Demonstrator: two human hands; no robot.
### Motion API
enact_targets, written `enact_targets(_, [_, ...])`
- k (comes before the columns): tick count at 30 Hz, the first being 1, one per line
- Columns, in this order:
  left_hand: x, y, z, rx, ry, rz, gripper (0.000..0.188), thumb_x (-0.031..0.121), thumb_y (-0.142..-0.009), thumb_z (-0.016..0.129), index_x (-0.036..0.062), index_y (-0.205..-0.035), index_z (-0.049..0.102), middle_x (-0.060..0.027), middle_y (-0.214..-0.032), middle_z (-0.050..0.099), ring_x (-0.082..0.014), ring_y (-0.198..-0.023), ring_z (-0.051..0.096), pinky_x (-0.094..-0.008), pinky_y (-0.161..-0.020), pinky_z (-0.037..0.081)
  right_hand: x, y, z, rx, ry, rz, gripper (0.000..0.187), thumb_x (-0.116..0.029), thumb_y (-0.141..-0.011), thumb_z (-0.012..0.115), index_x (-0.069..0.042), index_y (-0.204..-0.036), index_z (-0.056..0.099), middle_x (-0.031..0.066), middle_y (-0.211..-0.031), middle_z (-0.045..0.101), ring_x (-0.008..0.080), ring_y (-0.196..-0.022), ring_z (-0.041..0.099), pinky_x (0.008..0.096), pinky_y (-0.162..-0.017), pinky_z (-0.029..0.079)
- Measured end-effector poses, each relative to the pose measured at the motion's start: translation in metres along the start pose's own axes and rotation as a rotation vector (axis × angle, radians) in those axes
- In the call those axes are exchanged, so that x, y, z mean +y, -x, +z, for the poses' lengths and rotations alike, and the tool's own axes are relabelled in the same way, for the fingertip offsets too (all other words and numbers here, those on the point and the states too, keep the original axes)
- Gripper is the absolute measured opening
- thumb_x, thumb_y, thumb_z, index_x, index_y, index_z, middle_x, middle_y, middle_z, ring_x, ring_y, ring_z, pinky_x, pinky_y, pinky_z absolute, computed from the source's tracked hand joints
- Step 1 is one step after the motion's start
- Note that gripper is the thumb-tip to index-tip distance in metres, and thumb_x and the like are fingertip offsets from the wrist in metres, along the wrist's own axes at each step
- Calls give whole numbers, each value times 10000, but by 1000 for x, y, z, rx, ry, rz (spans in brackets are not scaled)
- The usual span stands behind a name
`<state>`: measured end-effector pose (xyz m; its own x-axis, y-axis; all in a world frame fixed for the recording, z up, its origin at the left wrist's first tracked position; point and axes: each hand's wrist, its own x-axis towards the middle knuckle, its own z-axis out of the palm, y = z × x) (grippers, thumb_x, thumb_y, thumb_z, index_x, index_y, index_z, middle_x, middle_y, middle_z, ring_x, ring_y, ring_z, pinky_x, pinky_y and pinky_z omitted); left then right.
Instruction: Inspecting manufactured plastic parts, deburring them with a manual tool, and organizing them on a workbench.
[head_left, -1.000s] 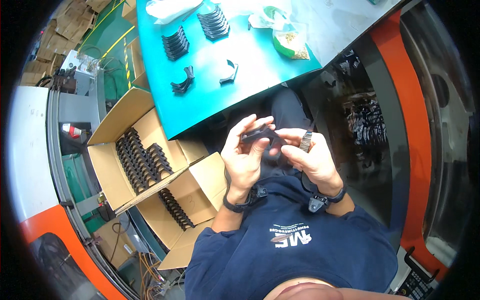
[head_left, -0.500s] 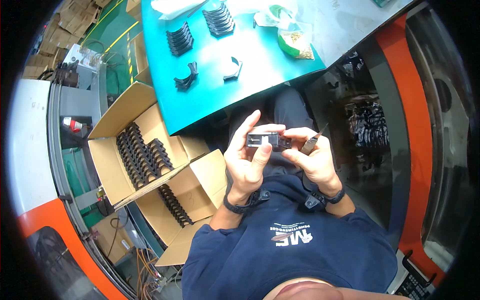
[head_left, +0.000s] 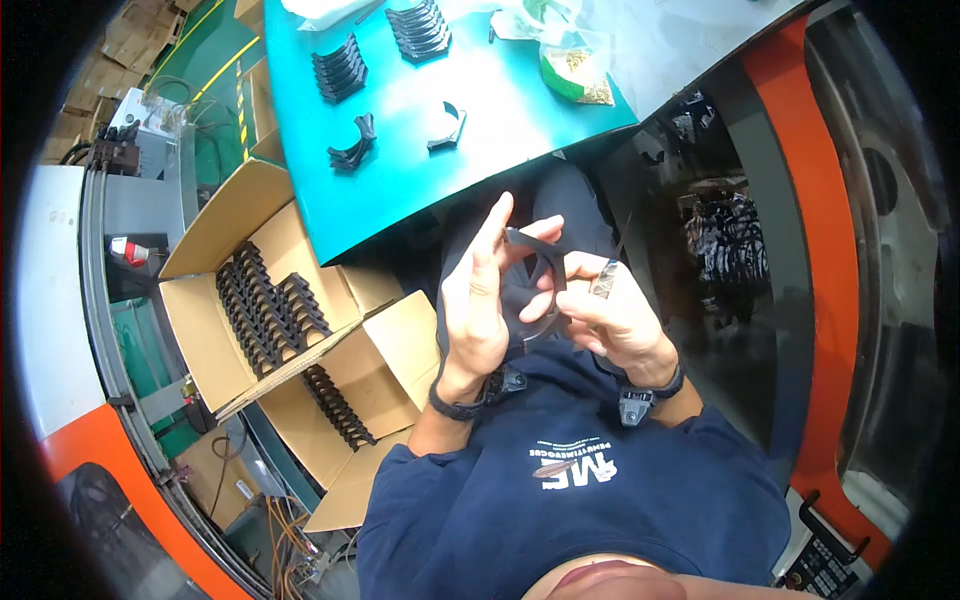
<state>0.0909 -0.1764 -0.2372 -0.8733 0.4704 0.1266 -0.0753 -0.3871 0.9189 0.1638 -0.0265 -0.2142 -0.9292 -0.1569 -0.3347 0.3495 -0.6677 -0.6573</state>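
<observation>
In front of my lap, a black curved plastic bracket [head_left: 556, 272] is between my two hands. My left hand [head_left: 478, 312] grips it from the left, with fingers over its upper end and the thumb near its lower end. My right hand [head_left: 622, 318] is closed at the bracket's right side, fingertips against it. A narrow grey metal blade [head_left: 605, 279] sticks up from between the right fingers; its handle is hidden. On the teal table top [head_left: 400, 195] beyond lie two loose curved brackets, a black one [head_left: 353, 143] and a shinier one [head_left: 447, 129].
Stacked black brackets [head_left: 340, 70] stand farther back on the table, by another stack [head_left: 420, 30] and a plastic bag of small brass-coloured pieces [head_left: 578, 75]. On the left, open cardboard boxes [head_left: 335, 262] hold rows of brackets. An orange-edged machine [head_left: 825, 300] stands at right.
The bracket has been turned from end-on so that its curve shows. My left fingers have shifted around it, and the blade in my right hand has tilted more upright.
</observation>
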Motion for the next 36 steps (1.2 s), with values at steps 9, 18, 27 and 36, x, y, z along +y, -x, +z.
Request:
enact_targets(9, [-13,17,-10,93,-469,216,614,451,-918,579,-55,-1258,510,-146,-1104,596,-220,-1000,584,-354,-896,464,0,-7,-5,189,-45,-228,170,-112,-966,541,14,-1080,535,185,-1093,677,64,-420,497,161,-380,359])
enact_targets(18, [-25,23,-3,179,-365,271,333,72,-780,778,-35,-1069,650,-139,-921,664,-207,-791,645,-288,-717,518,5,-7,-2,151,-50,-257,191,-120,-967,548,19,-1095,525,185,-1131,666,73,-426,509,161,-382,363])
enact_targets(27, [-10,9,2,252,-701,333,331,230,-919,615,-47,-1099,608,-141,-1070,612,-233,-1017,575,-358,-886,463,31,-19,-2,403,603,-572,300,-19,-842,703,20,-1113,581,98,-1002,701,-13,-553,435,168,-456,340])
enact_targets(36, [12,5,17,276,-218,112,319,216,-995,429,-56,-984,595,-195,-982,682,-205,-867,661,-347,-858,498,17,-8,7,155,973,-557,342,-29,-829,710,3,-1159,625,138,-1124,673,133,-904,656,243,-694,501])
